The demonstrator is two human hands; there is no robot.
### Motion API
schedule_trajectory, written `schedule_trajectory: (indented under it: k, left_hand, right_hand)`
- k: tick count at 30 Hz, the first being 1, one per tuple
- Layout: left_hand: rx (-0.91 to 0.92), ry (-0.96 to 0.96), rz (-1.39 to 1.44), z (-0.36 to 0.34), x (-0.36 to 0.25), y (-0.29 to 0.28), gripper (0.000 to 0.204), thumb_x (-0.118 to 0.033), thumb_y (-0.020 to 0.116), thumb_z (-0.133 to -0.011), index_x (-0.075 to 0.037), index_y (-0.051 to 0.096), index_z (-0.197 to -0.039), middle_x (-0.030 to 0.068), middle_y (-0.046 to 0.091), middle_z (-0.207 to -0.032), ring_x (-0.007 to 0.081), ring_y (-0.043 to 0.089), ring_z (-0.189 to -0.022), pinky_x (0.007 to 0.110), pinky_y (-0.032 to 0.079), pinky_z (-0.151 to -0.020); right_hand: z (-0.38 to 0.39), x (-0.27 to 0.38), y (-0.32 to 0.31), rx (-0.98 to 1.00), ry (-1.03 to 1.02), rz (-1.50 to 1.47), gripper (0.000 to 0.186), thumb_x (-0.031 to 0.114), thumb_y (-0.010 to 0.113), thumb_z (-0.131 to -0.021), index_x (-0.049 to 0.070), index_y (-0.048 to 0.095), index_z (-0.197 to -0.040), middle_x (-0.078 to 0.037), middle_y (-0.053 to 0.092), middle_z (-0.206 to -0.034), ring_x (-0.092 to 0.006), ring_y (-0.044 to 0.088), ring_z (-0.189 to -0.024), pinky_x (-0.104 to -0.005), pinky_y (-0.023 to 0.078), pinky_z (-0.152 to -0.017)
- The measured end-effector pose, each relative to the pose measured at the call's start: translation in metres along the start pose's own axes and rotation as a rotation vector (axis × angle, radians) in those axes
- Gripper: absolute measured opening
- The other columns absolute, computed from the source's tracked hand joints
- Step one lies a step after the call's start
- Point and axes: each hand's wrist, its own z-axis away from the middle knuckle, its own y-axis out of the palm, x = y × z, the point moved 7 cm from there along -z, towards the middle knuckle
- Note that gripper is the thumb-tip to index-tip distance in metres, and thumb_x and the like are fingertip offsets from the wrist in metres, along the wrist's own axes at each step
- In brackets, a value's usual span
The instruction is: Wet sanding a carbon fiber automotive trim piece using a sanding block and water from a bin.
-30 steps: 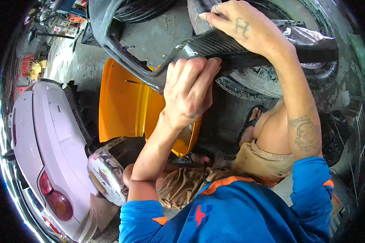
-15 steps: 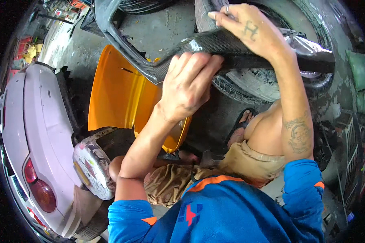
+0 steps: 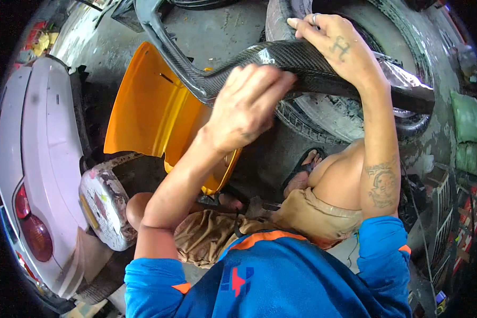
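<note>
A long, bent black carbon-fibre part with a glossy weave lies across in front of me. My right hand grips its upper edge, the thumb stretched out and the other fingers mostly hidden. Just left of it, my left hand is closed with curled fingers against the part's near edge. Those fingertips are smeared by motion, and whatever they may hold is hidden. A narrower arm of the part runs up and to the left. Crinkled silvery film shows near its right end.
Below the part stands a curved orange panel. Behind it lies a large dusty tyre. At left are a pale car bumper with a red tail lamp and a paint-stained stool. A green bag sits far right.
The car bumper, stool and orange panel have shifted left in view, while the black part appears slightly further right. My left fingers are more blurred; my right hand keeps its hold.
</note>
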Motion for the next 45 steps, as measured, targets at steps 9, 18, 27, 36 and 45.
schedule_trajectory:
  k: [9, 18, 27, 36, 45]
  left_hand:
    - [0.078, 0.028, -0.042, -0.010, -0.010, 0.009, 0.045, -0.004, 0.071, -0.070, -0.001, 0.068, -0.114, 0.0103, 0.060, -0.101, 0.0262, 0.059, -0.085, 0.037, 0.046, -0.073]
    - [0.013, -0.009, -0.029, 0.001, -0.002, 0.006, 0.035, -0.001, 0.072, -0.074, -0.001, 0.069, -0.109, 0.0101, 0.062, -0.096, 0.0267, 0.060, -0.081, 0.036, 0.045, -0.068]
    - [-0.005, -0.093, -0.053, 0.038, 0.017, -0.006, 0.037, -0.002, 0.066, -0.073, -0.001, 0.066, -0.110, 0.0099, 0.059, -0.100, 0.0268, 0.059, -0.088, 0.036, 0.045, -0.075]
    - [-0.016, -1.200, -0.009, 0.272, 0.093, 0.030, 0.006, 0.005, 0.062, -0.091, 0.003, 0.063, -0.097, 0.0167, 0.057, -0.092, 0.0323, 0.060, -0.081, 0.036, 0.048, -0.074]
    - [0.729, -1.529, -0.376, 0.613, 0.166, 0.095, 0.029, -0.013, 0.059, -0.082, 0.003, 0.070, -0.103, 0.0256, 0.066, -0.120, 0.0452, 0.065, -0.104, 0.049, 0.054, -0.088]
  right_hand:
    - [0.004, 0.011, -0.010, -0.038, 0.002, 0.036, 0.043, 0.037, 0.057, -0.099, -0.004, 0.067, -0.095, -0.030, 0.060, -0.081, -0.0468, 0.061, -0.081, -0.0462, 0.049, -0.071]
    - [0.005, 0.009, -0.006, -0.053, -0.004, 0.043, 0.041, 0.036, 0.057, -0.098, -0.004, 0.067, -0.095, -0.029, 0.062, -0.085, -0.0467, 0.062, -0.086, -0.0468, 0.049, -0.072]
    - [-0.001, 0.006, -0.004, -0.004, 0.013, 0.017, 0.047, 0.040, 0.058, -0.098, -0.006, 0.065, -0.093, -0.026, 0.055, -0.070, -0.0324, 0.060, -0.062, -0.0389, 0.047, -0.065]
    - [0.004, 0.000, -0.009, -0.013, 0.051, 0.020, 0.051, 0.045, 0.057, -0.099, -0.005, 0.068, -0.091, -0.013, 0.048, -0.060, -0.0153, 0.044, -0.057, -0.0342, 0.041, -0.060]
    - [-0.009, 0.038, 0.004, -0.005, -0.024, -0.115, 0.049, 0.044, 0.058, -0.099, -0.003, 0.069, -0.090, -0.006, 0.043, -0.057, -0.0113, 0.039, -0.056, -0.0325, 0.036, -0.055]
